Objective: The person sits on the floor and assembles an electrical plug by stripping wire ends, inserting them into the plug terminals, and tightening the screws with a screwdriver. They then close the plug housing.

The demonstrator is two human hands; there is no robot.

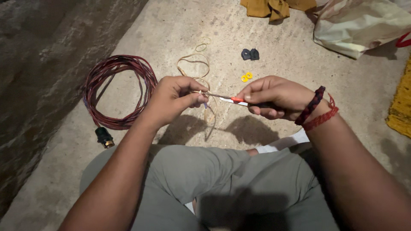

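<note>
**Screwdriver tip at the wire end**

Mid-frame, I see my left hand point(174, 99) curled into a loose fist, thumb and forefinger pinching the end of a thin pale wire point(201, 75). The wire loops away up the frame across the concrete floor point(180, 25) and another stretch hangs down below the hand. My right hand point(274, 97) is closed around a screwdriver point(229, 99) with a white shaft section and a red collar; its metal tip points left and meets the pinched wire end right at the left fingertips. Whether the tip sits in a screw or a small fitting I cannot tell, the spot is too small.

I judge the step in hand to be working the wire end with the tool. The next move calls for a steady pinch on the left and a fine, controlled motion from the right wrist, keeping the tip from slipping onto the fingers.

Both forearms come in from the lower corners, elbows wide, hands meeting above the crossed knees. The right wrist wears red braided bands point(319, 112).

At left lies a coil of red cable point(115, 90) with a dark socket point(104, 137) on its end. Two yellow rings point(246, 77) and a small dark part point(250, 54) lie above the hands.
</note>
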